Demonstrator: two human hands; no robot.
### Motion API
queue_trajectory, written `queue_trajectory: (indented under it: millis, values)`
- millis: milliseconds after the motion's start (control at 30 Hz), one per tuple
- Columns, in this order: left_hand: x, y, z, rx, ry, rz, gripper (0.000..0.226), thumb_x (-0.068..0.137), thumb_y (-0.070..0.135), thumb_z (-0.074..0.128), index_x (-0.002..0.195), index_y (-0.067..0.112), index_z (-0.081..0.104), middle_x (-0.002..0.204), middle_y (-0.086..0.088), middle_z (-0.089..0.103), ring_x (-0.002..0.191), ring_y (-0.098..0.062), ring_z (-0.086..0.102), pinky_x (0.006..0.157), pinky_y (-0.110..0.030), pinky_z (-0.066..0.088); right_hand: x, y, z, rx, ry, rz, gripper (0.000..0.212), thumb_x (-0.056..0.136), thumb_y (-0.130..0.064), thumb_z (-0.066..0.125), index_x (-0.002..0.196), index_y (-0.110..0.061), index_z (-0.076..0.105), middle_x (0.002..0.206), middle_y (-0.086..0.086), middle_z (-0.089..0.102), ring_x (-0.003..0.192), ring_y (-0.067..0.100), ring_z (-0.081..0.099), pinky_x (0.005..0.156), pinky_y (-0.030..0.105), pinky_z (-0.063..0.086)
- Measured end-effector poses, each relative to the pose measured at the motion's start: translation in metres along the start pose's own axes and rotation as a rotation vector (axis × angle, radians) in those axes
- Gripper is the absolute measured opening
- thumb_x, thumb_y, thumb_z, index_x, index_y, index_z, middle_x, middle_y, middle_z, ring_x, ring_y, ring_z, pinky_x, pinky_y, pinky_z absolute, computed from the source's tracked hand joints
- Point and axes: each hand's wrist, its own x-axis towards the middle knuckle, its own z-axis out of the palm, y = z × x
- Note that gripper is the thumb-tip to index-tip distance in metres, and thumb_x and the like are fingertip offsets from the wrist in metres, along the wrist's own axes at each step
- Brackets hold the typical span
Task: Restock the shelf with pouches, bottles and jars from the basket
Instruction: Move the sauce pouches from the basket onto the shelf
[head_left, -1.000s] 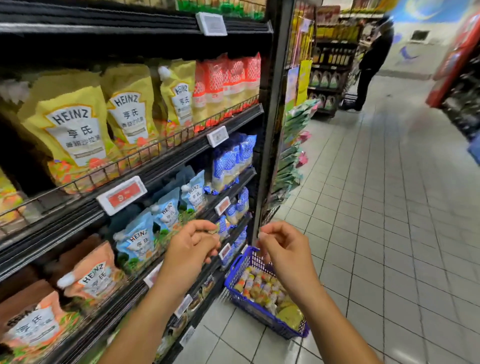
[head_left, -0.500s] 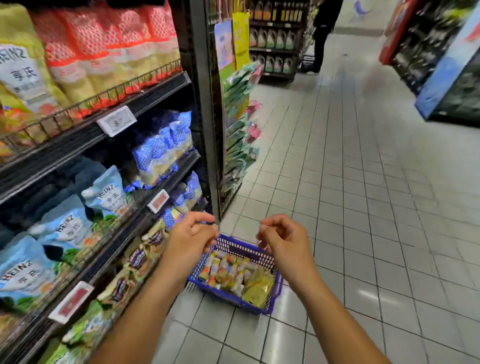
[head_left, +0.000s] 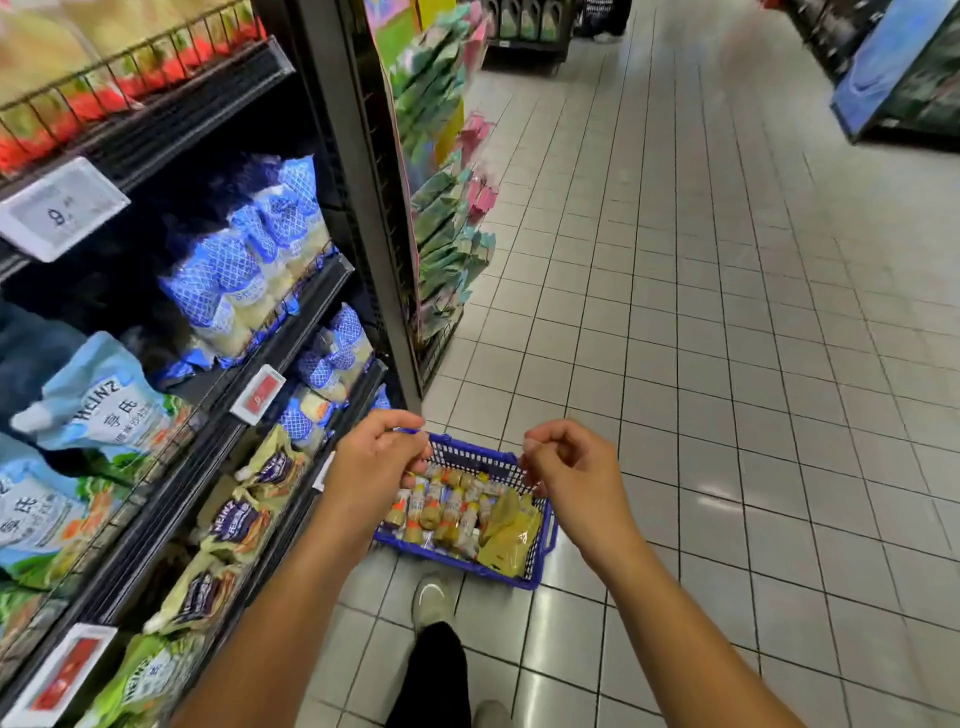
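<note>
A blue plastic basket (head_left: 546, 540) stands on the tiled floor beside the shelf unit (head_left: 306, 317). It holds several small bottles (head_left: 447, 512) lying side by side and a yellow pouch (head_left: 506, 535) at its right end. My left hand (head_left: 371, 467) hovers over the basket's left end with fingers curled and nothing in it. My right hand (head_left: 569, 475) hovers over the right end, likewise curled and holding nothing. The shelves carry light-blue Heinz pouches (head_left: 98, 405), blue-and-white netted packs (head_left: 244, 270) and dark-labelled Heinz pouches (head_left: 244, 519) lower down.
My shoe (head_left: 431, 597) sits on the floor just before the basket. A side rack of green and pink packets (head_left: 441, 218) hangs on the shelf unit's end. A blue display (head_left: 893, 78) stands across the tiled aisle at the far right.
My view has tilted down and moved closer to the basket. Both hands have stayed curled and have come lower over the basket's two ends.
</note>
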Motion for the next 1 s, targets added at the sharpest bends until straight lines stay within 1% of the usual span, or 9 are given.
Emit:
queue_trajectory:
  millis: [67, 200, 333, 433, 567, 667, 867, 933, 1000]
  values:
    - [0.022, -0.004, -0.001, 0.015, -0.008, -0.021, 0.015, 0.094, 0.007, 0.058, 0.099, 0.019, 0.066, 0.072, 0.002, 0.07, 0.063, -0.007, 0.061, 0.06, -0.026, 0.049, 0.018, 0.007, 0.006, -0.019, 0.012, 0.026, 0.016, 0.096, -0.01, 0.06, 0.086, -0.02, 0.068, 0.075, -0.002, 0.071, 0.07, 0.011, 0.067, 0.059, 0.027, 0.054]
    - [0.07, -0.014, -0.001, 0.016, -0.01, -0.098, 0.018, 0.093, 0.004, 0.057, 0.099, 0.019, 0.065, 0.067, 0.004, 0.07, 0.059, -0.003, 0.061, 0.053, -0.018, 0.049, 0.057, 0.02, 0.02, -0.05, 0.043, 0.088, 0.017, 0.097, -0.011, 0.059, 0.086, -0.019, 0.068, 0.076, -0.006, 0.071, 0.075, 0.007, 0.067, 0.059, 0.024, 0.053]
    - [0.116, -0.028, 0.001, 0.013, -0.035, -0.167, 0.016, 0.093, 0.005, 0.058, 0.094, 0.019, 0.065, 0.064, 0.005, 0.069, 0.058, -0.005, 0.059, 0.054, -0.019, 0.049, 0.092, 0.033, 0.031, -0.049, 0.071, 0.162, 0.024, 0.096, -0.002, 0.056, 0.082, -0.018, 0.067, 0.074, -0.002, 0.069, 0.067, 0.012, 0.064, 0.062, 0.031, 0.054]
    - [0.145, -0.041, 0.004, 0.029, -0.071, -0.215, 0.017, 0.093, 0.002, 0.058, 0.091, 0.017, 0.066, 0.063, 0.004, 0.069, 0.057, -0.008, 0.059, 0.05, -0.019, 0.048, 0.114, 0.046, 0.036, -0.075, 0.083, 0.214, 0.025, 0.096, 0.0, 0.053, 0.082, -0.016, 0.066, 0.08, 0.005, 0.069, 0.07, 0.016, 0.063, 0.066, 0.035, 0.054]
    - [0.179, -0.062, 0.014, 0.076, -0.123, -0.281, 0.016, 0.09, 0.004, 0.061, 0.093, 0.018, 0.067, 0.064, 0.002, 0.069, 0.057, -0.008, 0.06, 0.052, -0.024, 0.047, 0.135, 0.072, 0.036, -0.098, 0.114, 0.3, 0.023, 0.098, -0.004, 0.053, 0.084, -0.017, 0.066, 0.081, 0.005, 0.069, 0.066, 0.008, 0.063, 0.06, 0.025, 0.053]
    - [0.199, -0.08, 0.029, 0.124, -0.13, -0.317, 0.016, 0.089, 0.007, 0.061, 0.093, 0.021, 0.067, 0.065, 0.002, 0.068, 0.057, -0.008, 0.06, 0.052, -0.022, 0.047, 0.15, 0.095, 0.03, -0.109, 0.127, 0.363, 0.021, 0.098, -0.005, 0.053, 0.084, -0.016, 0.065, 0.077, 0.005, 0.067, 0.06, 0.007, 0.061, 0.054, 0.019, 0.049]
    - [0.235, -0.137, 0.064, 0.226, -0.197, -0.417, 0.017, 0.088, 0.006, 0.059, 0.095, 0.02, 0.066, 0.066, 0.003, 0.068, 0.056, -0.008, 0.059, 0.049, -0.02, 0.048, 0.185, 0.164, 0.01, -0.17, 0.11, 0.454, 0.017, 0.1, -0.015, 0.055, 0.087, -0.014, 0.065, 0.077, 0.002, 0.07, 0.058, 0.002, 0.063, 0.053, 0.015, 0.05]
    - [0.249, -0.17, 0.075, 0.269, -0.207, -0.441, 0.016, 0.088, 0.008, 0.059, 0.091, 0.022, 0.065, 0.069, 0.001, 0.068, 0.057, -0.012, 0.059, 0.051, -0.025, 0.047, 0.198, 0.196, 0.005, -0.197, 0.087, 0.478, 0.018, 0.1, -0.017, 0.055, 0.084, -0.016, 0.064, 0.077, 0.003, 0.069, 0.058, 0.003, 0.062, 0.053, 0.016, 0.052]
    - [0.263, -0.211, 0.085, 0.317, -0.224, -0.463, 0.015, 0.087, 0.01, 0.059, 0.089, 0.024, 0.063, 0.072, -0.002, 0.068, 0.058, -0.015, 0.06, 0.059, -0.032, 0.05, 0.211, 0.234, 0.001, -0.221, 0.062, 0.507, 0.021, 0.101, -0.019, 0.055, 0.081, -0.02, 0.062, 0.075, 0.002, 0.069, 0.056, 0.003, 0.062, 0.052, 0.017, 0.052]
